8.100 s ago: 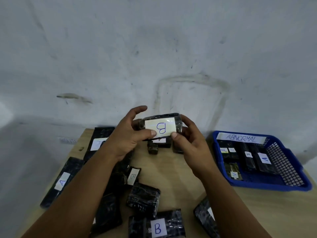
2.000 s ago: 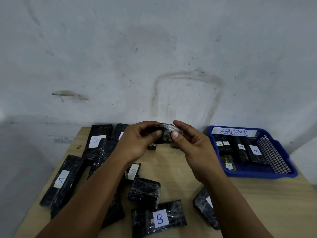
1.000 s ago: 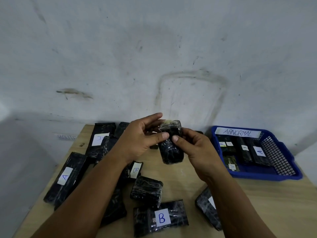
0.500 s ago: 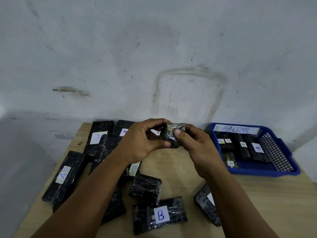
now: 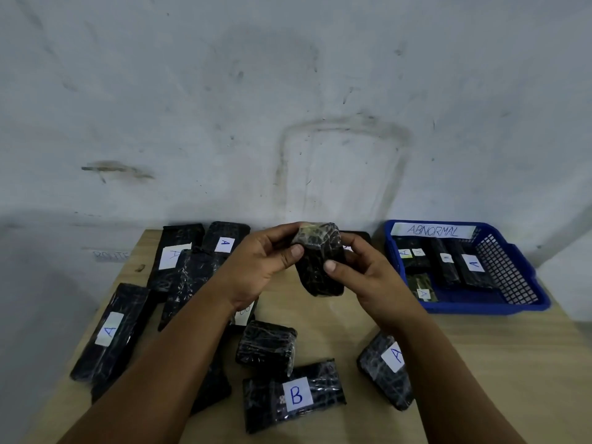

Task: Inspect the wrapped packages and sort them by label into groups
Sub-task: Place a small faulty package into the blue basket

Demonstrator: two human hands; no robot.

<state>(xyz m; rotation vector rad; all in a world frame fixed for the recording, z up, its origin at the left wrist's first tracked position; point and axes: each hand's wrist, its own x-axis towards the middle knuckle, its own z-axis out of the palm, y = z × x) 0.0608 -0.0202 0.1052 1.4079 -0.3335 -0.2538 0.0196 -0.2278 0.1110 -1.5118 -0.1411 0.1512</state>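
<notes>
- Two hands are raised above the wooden table (image 5: 480,363), and one black wrapped package (image 5: 320,270) is held between them, upright and tilted slightly, its wrinkled top end toward the wall.
- That held package is gripped near its top by the left hand (image 5: 259,264), thumb across the front; it is pinched lower down by the right hand (image 5: 365,274), thumb on the front and fingers behind.
- No label can be read on the face turned to the camera.
- "ABNORMAL" is written on a white strip at the back rim of the blue basket (image 5: 519,302), which stands at the right of the table; several dark packages are laid inside, with small white labels, at least two of them reading "A".
- "B" is shown in blue on the near package (image 5: 294,395) at the front of the table; "A" is shown on the package by the right forearm (image 5: 387,370).
- "A" is also read on the long package at the left edge (image 5: 112,331) and on one at the back (image 5: 224,241); the label beside it is partly covered, probably another "A".
- An unlabelled-side package (image 5: 266,347) is seen lying just behind the "B" one.
- Compared with half a second ago, the held package is now turned from end-on to lengthwise, hanging down between the thumbs; eight seconds ago a package with a large "B" label was held there.
</notes>
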